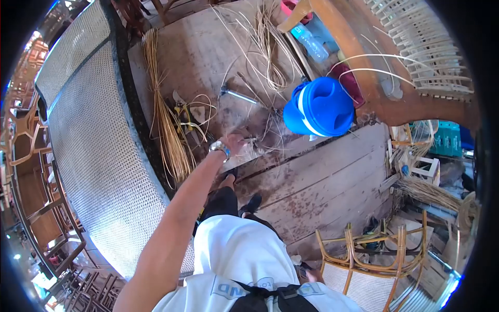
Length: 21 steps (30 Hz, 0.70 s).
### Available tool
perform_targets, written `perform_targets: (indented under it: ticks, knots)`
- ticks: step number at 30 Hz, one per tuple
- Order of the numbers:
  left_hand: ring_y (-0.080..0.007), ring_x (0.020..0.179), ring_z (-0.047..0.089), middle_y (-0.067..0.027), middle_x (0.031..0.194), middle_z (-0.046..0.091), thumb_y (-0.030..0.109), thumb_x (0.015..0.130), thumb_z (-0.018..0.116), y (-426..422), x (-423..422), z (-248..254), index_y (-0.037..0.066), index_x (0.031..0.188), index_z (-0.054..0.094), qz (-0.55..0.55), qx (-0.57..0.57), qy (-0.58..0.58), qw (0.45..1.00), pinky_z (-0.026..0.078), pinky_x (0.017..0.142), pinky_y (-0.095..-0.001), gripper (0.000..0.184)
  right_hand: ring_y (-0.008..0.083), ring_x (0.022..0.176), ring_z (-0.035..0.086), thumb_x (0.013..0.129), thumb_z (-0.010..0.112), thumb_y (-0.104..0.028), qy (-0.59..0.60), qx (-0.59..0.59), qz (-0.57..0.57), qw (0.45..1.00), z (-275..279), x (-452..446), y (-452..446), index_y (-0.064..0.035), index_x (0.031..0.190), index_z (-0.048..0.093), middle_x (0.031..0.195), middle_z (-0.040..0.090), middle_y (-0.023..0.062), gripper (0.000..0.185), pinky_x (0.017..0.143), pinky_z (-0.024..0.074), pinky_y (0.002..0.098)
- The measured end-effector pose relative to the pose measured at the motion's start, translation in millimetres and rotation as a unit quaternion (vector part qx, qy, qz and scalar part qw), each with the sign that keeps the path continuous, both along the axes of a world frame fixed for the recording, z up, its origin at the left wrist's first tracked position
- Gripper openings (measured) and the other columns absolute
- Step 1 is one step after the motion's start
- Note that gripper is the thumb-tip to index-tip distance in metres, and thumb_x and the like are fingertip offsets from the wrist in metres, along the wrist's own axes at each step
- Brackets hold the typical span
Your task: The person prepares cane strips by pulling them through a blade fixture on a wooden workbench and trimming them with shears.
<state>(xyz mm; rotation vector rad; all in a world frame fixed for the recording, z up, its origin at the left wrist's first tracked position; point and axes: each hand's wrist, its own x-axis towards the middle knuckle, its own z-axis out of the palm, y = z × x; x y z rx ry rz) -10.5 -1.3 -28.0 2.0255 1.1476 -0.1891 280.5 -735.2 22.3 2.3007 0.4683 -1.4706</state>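
Note:
My left hand, with a metal watch on its wrist, reaches down to the edge of the worn wooden platform. Its fingers are blurred among scraps and a small dark object that I cannot make out. Left of it lie a tied bundle of cane strips and yellow-handled cutters. Beyond it is a thin tool with a pale shaft. A patch of skin beside my shirt, low on the right, appears to be my right hand; its fingers are hidden.
A large woven cane panel stands along the left. A blue water jug, a plastic bottle and loose cane strands lie ahead to the right. A cane chair stands at lower right; a wooden frame curves above.

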Motion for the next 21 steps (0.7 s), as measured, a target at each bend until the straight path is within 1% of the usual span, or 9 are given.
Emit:
perform_targets:
  ticks: [3,4,6,7,9,11,13,17,21]
  knots:
    - [-0.0316,0.103,0.062,-0.0165,0.110,0.065,0.065,0.074,0.058,10.1,-7.0,74.0,0.011,0.112,0.066,-0.043,-0.094,0.162,0.981,0.049,0.091,-0.0422,0.067,0.0234,0.065,0.061,0.087,0.053,-0.045,0.028,-0.051,0.060,0.996,48.0,15.9,-76.2,-0.0041,0.087,0.061,0.077,0.062,0.0096,0.042,0.058,0.0478,0.0380]
    - [-0.0308,0.100,0.064,-0.0172,0.107,0.067,0.073,0.065,0.058,9.7,-22.4,82.3,0.008,0.109,0.067,-0.080,-0.054,0.172,0.980,0.051,0.087,-0.0402,0.080,0.0219,0.061,0.058,0.088,0.054,-0.040,0.041,-0.036,-0.066,0.996,52.0,10.9,-84.8,-0.0056,0.092,0.059,0.075,0.060,0.0086,0.035,0.055,0.0469,0.0367]
    - [-0.0296,0.095,0.066,-0.0138,0.101,0.069,0.055,0.067,0.068,16.8,-31.7,108.9,0.010,0.105,0.068,-0.095,-0.011,0.275,0.957,0.052,0.082,-0.0402,0.059,0.0190,0.054,0.053,0.090,0.055,-0.031,0.066,0.001,-0.317,0.946,52.9,-1.7,-101.0,-0.0087,0.100,0.054,0.071,0.055,0.0067,0.025,0.048,0.0452,0.0342]
    - [-0.0296,0.093,0.066,-0.0127,0.100,0.069,0.047,0.070,0.067,15.1,-30.1,118.7,0.013,0.106,0.068,-0.071,0.004,0.211,0.975,0.053,0.081,-0.0403,0.050,0.0175,0.050,0.051,0.091,0.056,-0.026,0.076,0.016,-0.436,0.897,58.0,-9.5,-108.6,-0.0103,0.104,0.051,0.069,0.052,0.0057,0.021,0.044,0.0444,0.0329]
    - [-0.0295,0.092,0.066,-0.0116,0.099,0.069,0.039,0.073,0.067,17.5,-19.3,120.8,0.016,0.106,0.068,-0.056,0.019,0.146,0.988,0.053,0.080,-0.0405,0.041,0.0139,0.047,0.048,0.092,0.055,-0.018,-0.011,0.028,-0.503,0.864,52.3,-42.9,-34.8,-0.0101,0.100,0.050,0.068,0.051,0.0034,0.012,0.040,0.0401,0.0271]
    - [-0.0291,0.092,0.066,-0.0101,0.102,0.069,0.029,0.079,0.061,19.0,-1.5,105.4,0.025,0.113,0.065,-0.090,0.026,0.004,0.996,0.053,0.080,-0.0401,0.034,0.0111,0.049,0.048,0.093,0.054,-0.017,-0.034,0.081,-0.474,0.876,46.3,-64.3,57.3,-0.0099,0.095,0.050,0.065,0.049,0.0005,0.008,0.040,0.0390,0.0235]
    - [-0.0289,0.088,0.066,-0.0111,0.098,0.069,0.026,0.082,0.059,22.6,16.5,91.3,0.027,0.116,0.064,-0.130,0.057,0.009,0.990,0.053,0.076,-0.0398,0.035,0.0098,0.052,0.051,0.093,0.055,-0.017,0.073,0.239,-0.460,0.852,19.2,-67.8,117.5,-0.0086,0.091,0.052,0.065,0.051,-0.0006,0.009,0.043,0.0409,0.0239]
    - [-0.0268,0.084,0.067,-0.0082,0.098,0.069,0.024,0.087,0.055,26.2,16.7,38.7,0.032,0.123,0.059,-0.219,0.117,-0.021,0.968,0.053,0.071,-0.0378,0.038,0.0077,0.060,0.052,0.094,0.054,-0.016,0.054,0.385,-0.286,0.876,52.3,-80.6,279.0,-0.0042,0.092,0.056,0.071,0.056,0.0011,0.012,0.051,0.0429,0.0228]
    - [-0.0258,0.081,0.066,-0.0048,0.097,0.068,0.020,0.085,0.053,28.6,18.4,25.9,0.033,0.124,0.057,-0.275,0.180,-0.026,0.944,0.053,0.067,-0.0384,0.041,0.0071,0.058,0.050,0.095,0.053,-0.012,0.037,0.401,-0.306,0.863,54.1,-74.5,320.3,-0.0026,0.096,0.058,0.072,0.057,0.0014,0.011,0.049,0.0417,0.0238]
